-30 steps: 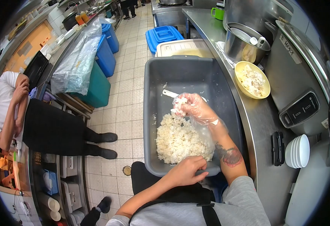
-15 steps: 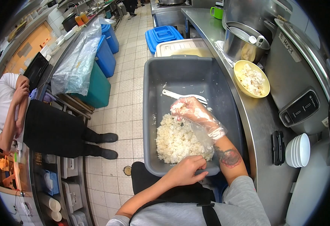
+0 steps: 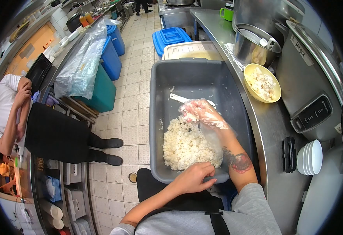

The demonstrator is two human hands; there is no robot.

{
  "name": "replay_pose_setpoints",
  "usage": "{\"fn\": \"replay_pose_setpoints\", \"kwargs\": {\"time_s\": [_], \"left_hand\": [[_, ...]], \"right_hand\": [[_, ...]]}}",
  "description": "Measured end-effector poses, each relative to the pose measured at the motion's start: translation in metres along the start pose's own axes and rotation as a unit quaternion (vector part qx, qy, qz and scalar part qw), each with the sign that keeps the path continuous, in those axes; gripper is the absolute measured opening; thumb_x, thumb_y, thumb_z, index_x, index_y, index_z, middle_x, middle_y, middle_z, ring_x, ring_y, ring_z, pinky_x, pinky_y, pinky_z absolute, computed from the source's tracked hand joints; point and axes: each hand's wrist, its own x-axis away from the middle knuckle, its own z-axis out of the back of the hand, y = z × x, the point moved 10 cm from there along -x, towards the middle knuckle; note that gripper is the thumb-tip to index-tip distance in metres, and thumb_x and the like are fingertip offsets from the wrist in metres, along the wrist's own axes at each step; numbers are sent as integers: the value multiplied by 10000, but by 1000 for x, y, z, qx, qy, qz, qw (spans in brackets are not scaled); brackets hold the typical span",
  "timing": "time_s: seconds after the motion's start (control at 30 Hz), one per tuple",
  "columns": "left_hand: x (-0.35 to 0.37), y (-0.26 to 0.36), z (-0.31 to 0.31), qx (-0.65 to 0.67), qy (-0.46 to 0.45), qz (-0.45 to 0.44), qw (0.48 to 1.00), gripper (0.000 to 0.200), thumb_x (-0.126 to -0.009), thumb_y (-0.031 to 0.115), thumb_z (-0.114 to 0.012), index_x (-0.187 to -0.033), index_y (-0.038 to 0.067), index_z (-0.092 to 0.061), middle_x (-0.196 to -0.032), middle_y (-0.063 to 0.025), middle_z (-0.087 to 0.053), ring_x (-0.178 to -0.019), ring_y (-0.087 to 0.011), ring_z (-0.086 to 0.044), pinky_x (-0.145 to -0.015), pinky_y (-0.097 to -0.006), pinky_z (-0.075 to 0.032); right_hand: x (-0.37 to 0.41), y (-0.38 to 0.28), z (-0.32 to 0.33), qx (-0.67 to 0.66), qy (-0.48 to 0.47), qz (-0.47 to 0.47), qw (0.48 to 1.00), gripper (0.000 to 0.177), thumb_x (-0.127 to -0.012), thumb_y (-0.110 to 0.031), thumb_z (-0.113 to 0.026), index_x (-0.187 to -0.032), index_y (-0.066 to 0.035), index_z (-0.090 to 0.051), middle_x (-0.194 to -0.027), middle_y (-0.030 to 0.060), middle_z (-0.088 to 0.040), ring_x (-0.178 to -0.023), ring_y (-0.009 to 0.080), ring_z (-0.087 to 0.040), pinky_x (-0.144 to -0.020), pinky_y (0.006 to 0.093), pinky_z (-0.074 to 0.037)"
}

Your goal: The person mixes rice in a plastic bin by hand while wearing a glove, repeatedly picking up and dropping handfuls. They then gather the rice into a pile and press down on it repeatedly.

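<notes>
A large grey tub point(image 3: 154, 86) stands in front of me with a heap of cooked rice point(image 3: 189, 147) in its near left part. My right hand point(image 3: 197, 111), in a clear plastic glove, is above the far side of the heap, fingers curled in with rice in and on them. Beneath that hand lies a white rice paddle point(image 3: 176, 97), partly covered by it. My bare left hand point(image 3: 195, 177) is closed over the tub's near rim, thumb on the outside; its fingertips are close to the rice.
On the steel counter point(image 3: 253, 127) at right are a yellow bowl point(image 3: 262, 83) of rice, a metal pot point(image 3: 240, 49), a large cooker point(image 3: 304, 82) and stacked white bowls point(image 3: 311, 157). A person point(image 3: 13, 102) stands at left with arms folded. Blue bins point(image 3: 110, 58) line the tiled aisle.
My right hand has shifted slightly to the right, and its fingers have rolled more downward over the rice. My left hand keeps its place on the rim.
</notes>
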Motion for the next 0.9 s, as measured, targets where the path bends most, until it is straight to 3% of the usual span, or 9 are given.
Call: {"fn": "replay_pose_setpoints", "kwargs": {"time_s": [0.23,0.33,0.43,0.53,0.57,0.67,0.7,0.83,0.9], "left_hand": [[0,-3,-3,-6,-5,-1,1000,218,-839,139,-746,-833,29,-558,-770,-104,-537,-734,-297,-578,-670,-398,-474],[0,-5,-4,-3,-11,12,1000,214,-838,137,-746,-832,24,-564,-774,-105,-539,-739,-294,-579,-673,-397,-475],[0,-4,-3,0,-5,7,1000,210,-837,137,-747,-832,20,-572,-778,-104,-542,-740,-294,-579,-675,-398,-475],[1,-5,-4,0,-6,14,1000,207,-833,131,-750,-833,19,-576,-783,-103,-545,-741,-292,-579,-673,-397,-475],[0,-4,-3,-2,-5,9,1000,206,-832,129,-751,-833,20,-576,-781,-103,-546,-738,-293,-579,-670,-397,-475],[-1,-2,-2,-2,-3,-2,1000,205,-830,123,-754,-830,22,-576,-775,-105,-551,-730,-294,-579,-663,-398,-475],[0,-1,-1,0,-1,-1,1000,204,-829,122,-754,-829,22,-577,-772,-107,-552,-727,-295,-579,-660,-398,-475],[-1,-1,-2,-9,-9,0,1000,205,-830,123,-757,-826,24,-577,-765,-112,-558,-720,-299,-581,-655,-399,-475],[-1,1,-1,-12,-6,-7,1000,206,-832,126,-756,-828,23,-579,-765,-111,-558,-723,-299,-582,-654,-397,-474]], "right_hand": [[3,-18,0,74,20,50,996,157,-968,-196,-682,-982,-40,-694,-773,-20,-613,-648,44,-523,-579,213,-436],[1,-14,11,156,78,37,984,106,-916,-134,-713,-912,-32,-683,-693,-18,-580,-611,61,-516,-587,264,-475],[6,-20,19,284,116,16,952,94,-873,-100,-730,-936,-33,-719,-718,2,-654,-649,67,-574,-626,268,-504],[-3,10,25,303,81,-26,949,198,-879,-126,-751,-1065,-60,-740,-811,-14,-681,-678,45,-546,-623,238,-464],[-2,20,26,287,82,-56,953,384,-846,-130,-786,-1217,-68,-707,-964,86,-744,-776,139,-658,-727,289,-526],[9,-14,7,452,107,99,880,501,-817,-128,-796,-1298,-95,-661,-1109,174,-730,-935,275,-704,-852,364,-542],[9,-13,11,458,110,45,881,531,-808,-154,-796,-1315,-120,-642,-1193,218,-686,-1069,349,-672,-923,415,-525],[15,-36,15,500,117,40,857,428,-840,-242,-765,-1226,-80,-673,-1156,238,-689,-1033,388,-680,-929,423,-529],[23,-56,20,476,134,124,861,408,-870,-240,-739,-1234,-69,-670,-1144,218,-685,-998,368,-686,-908,421,-536]]}}
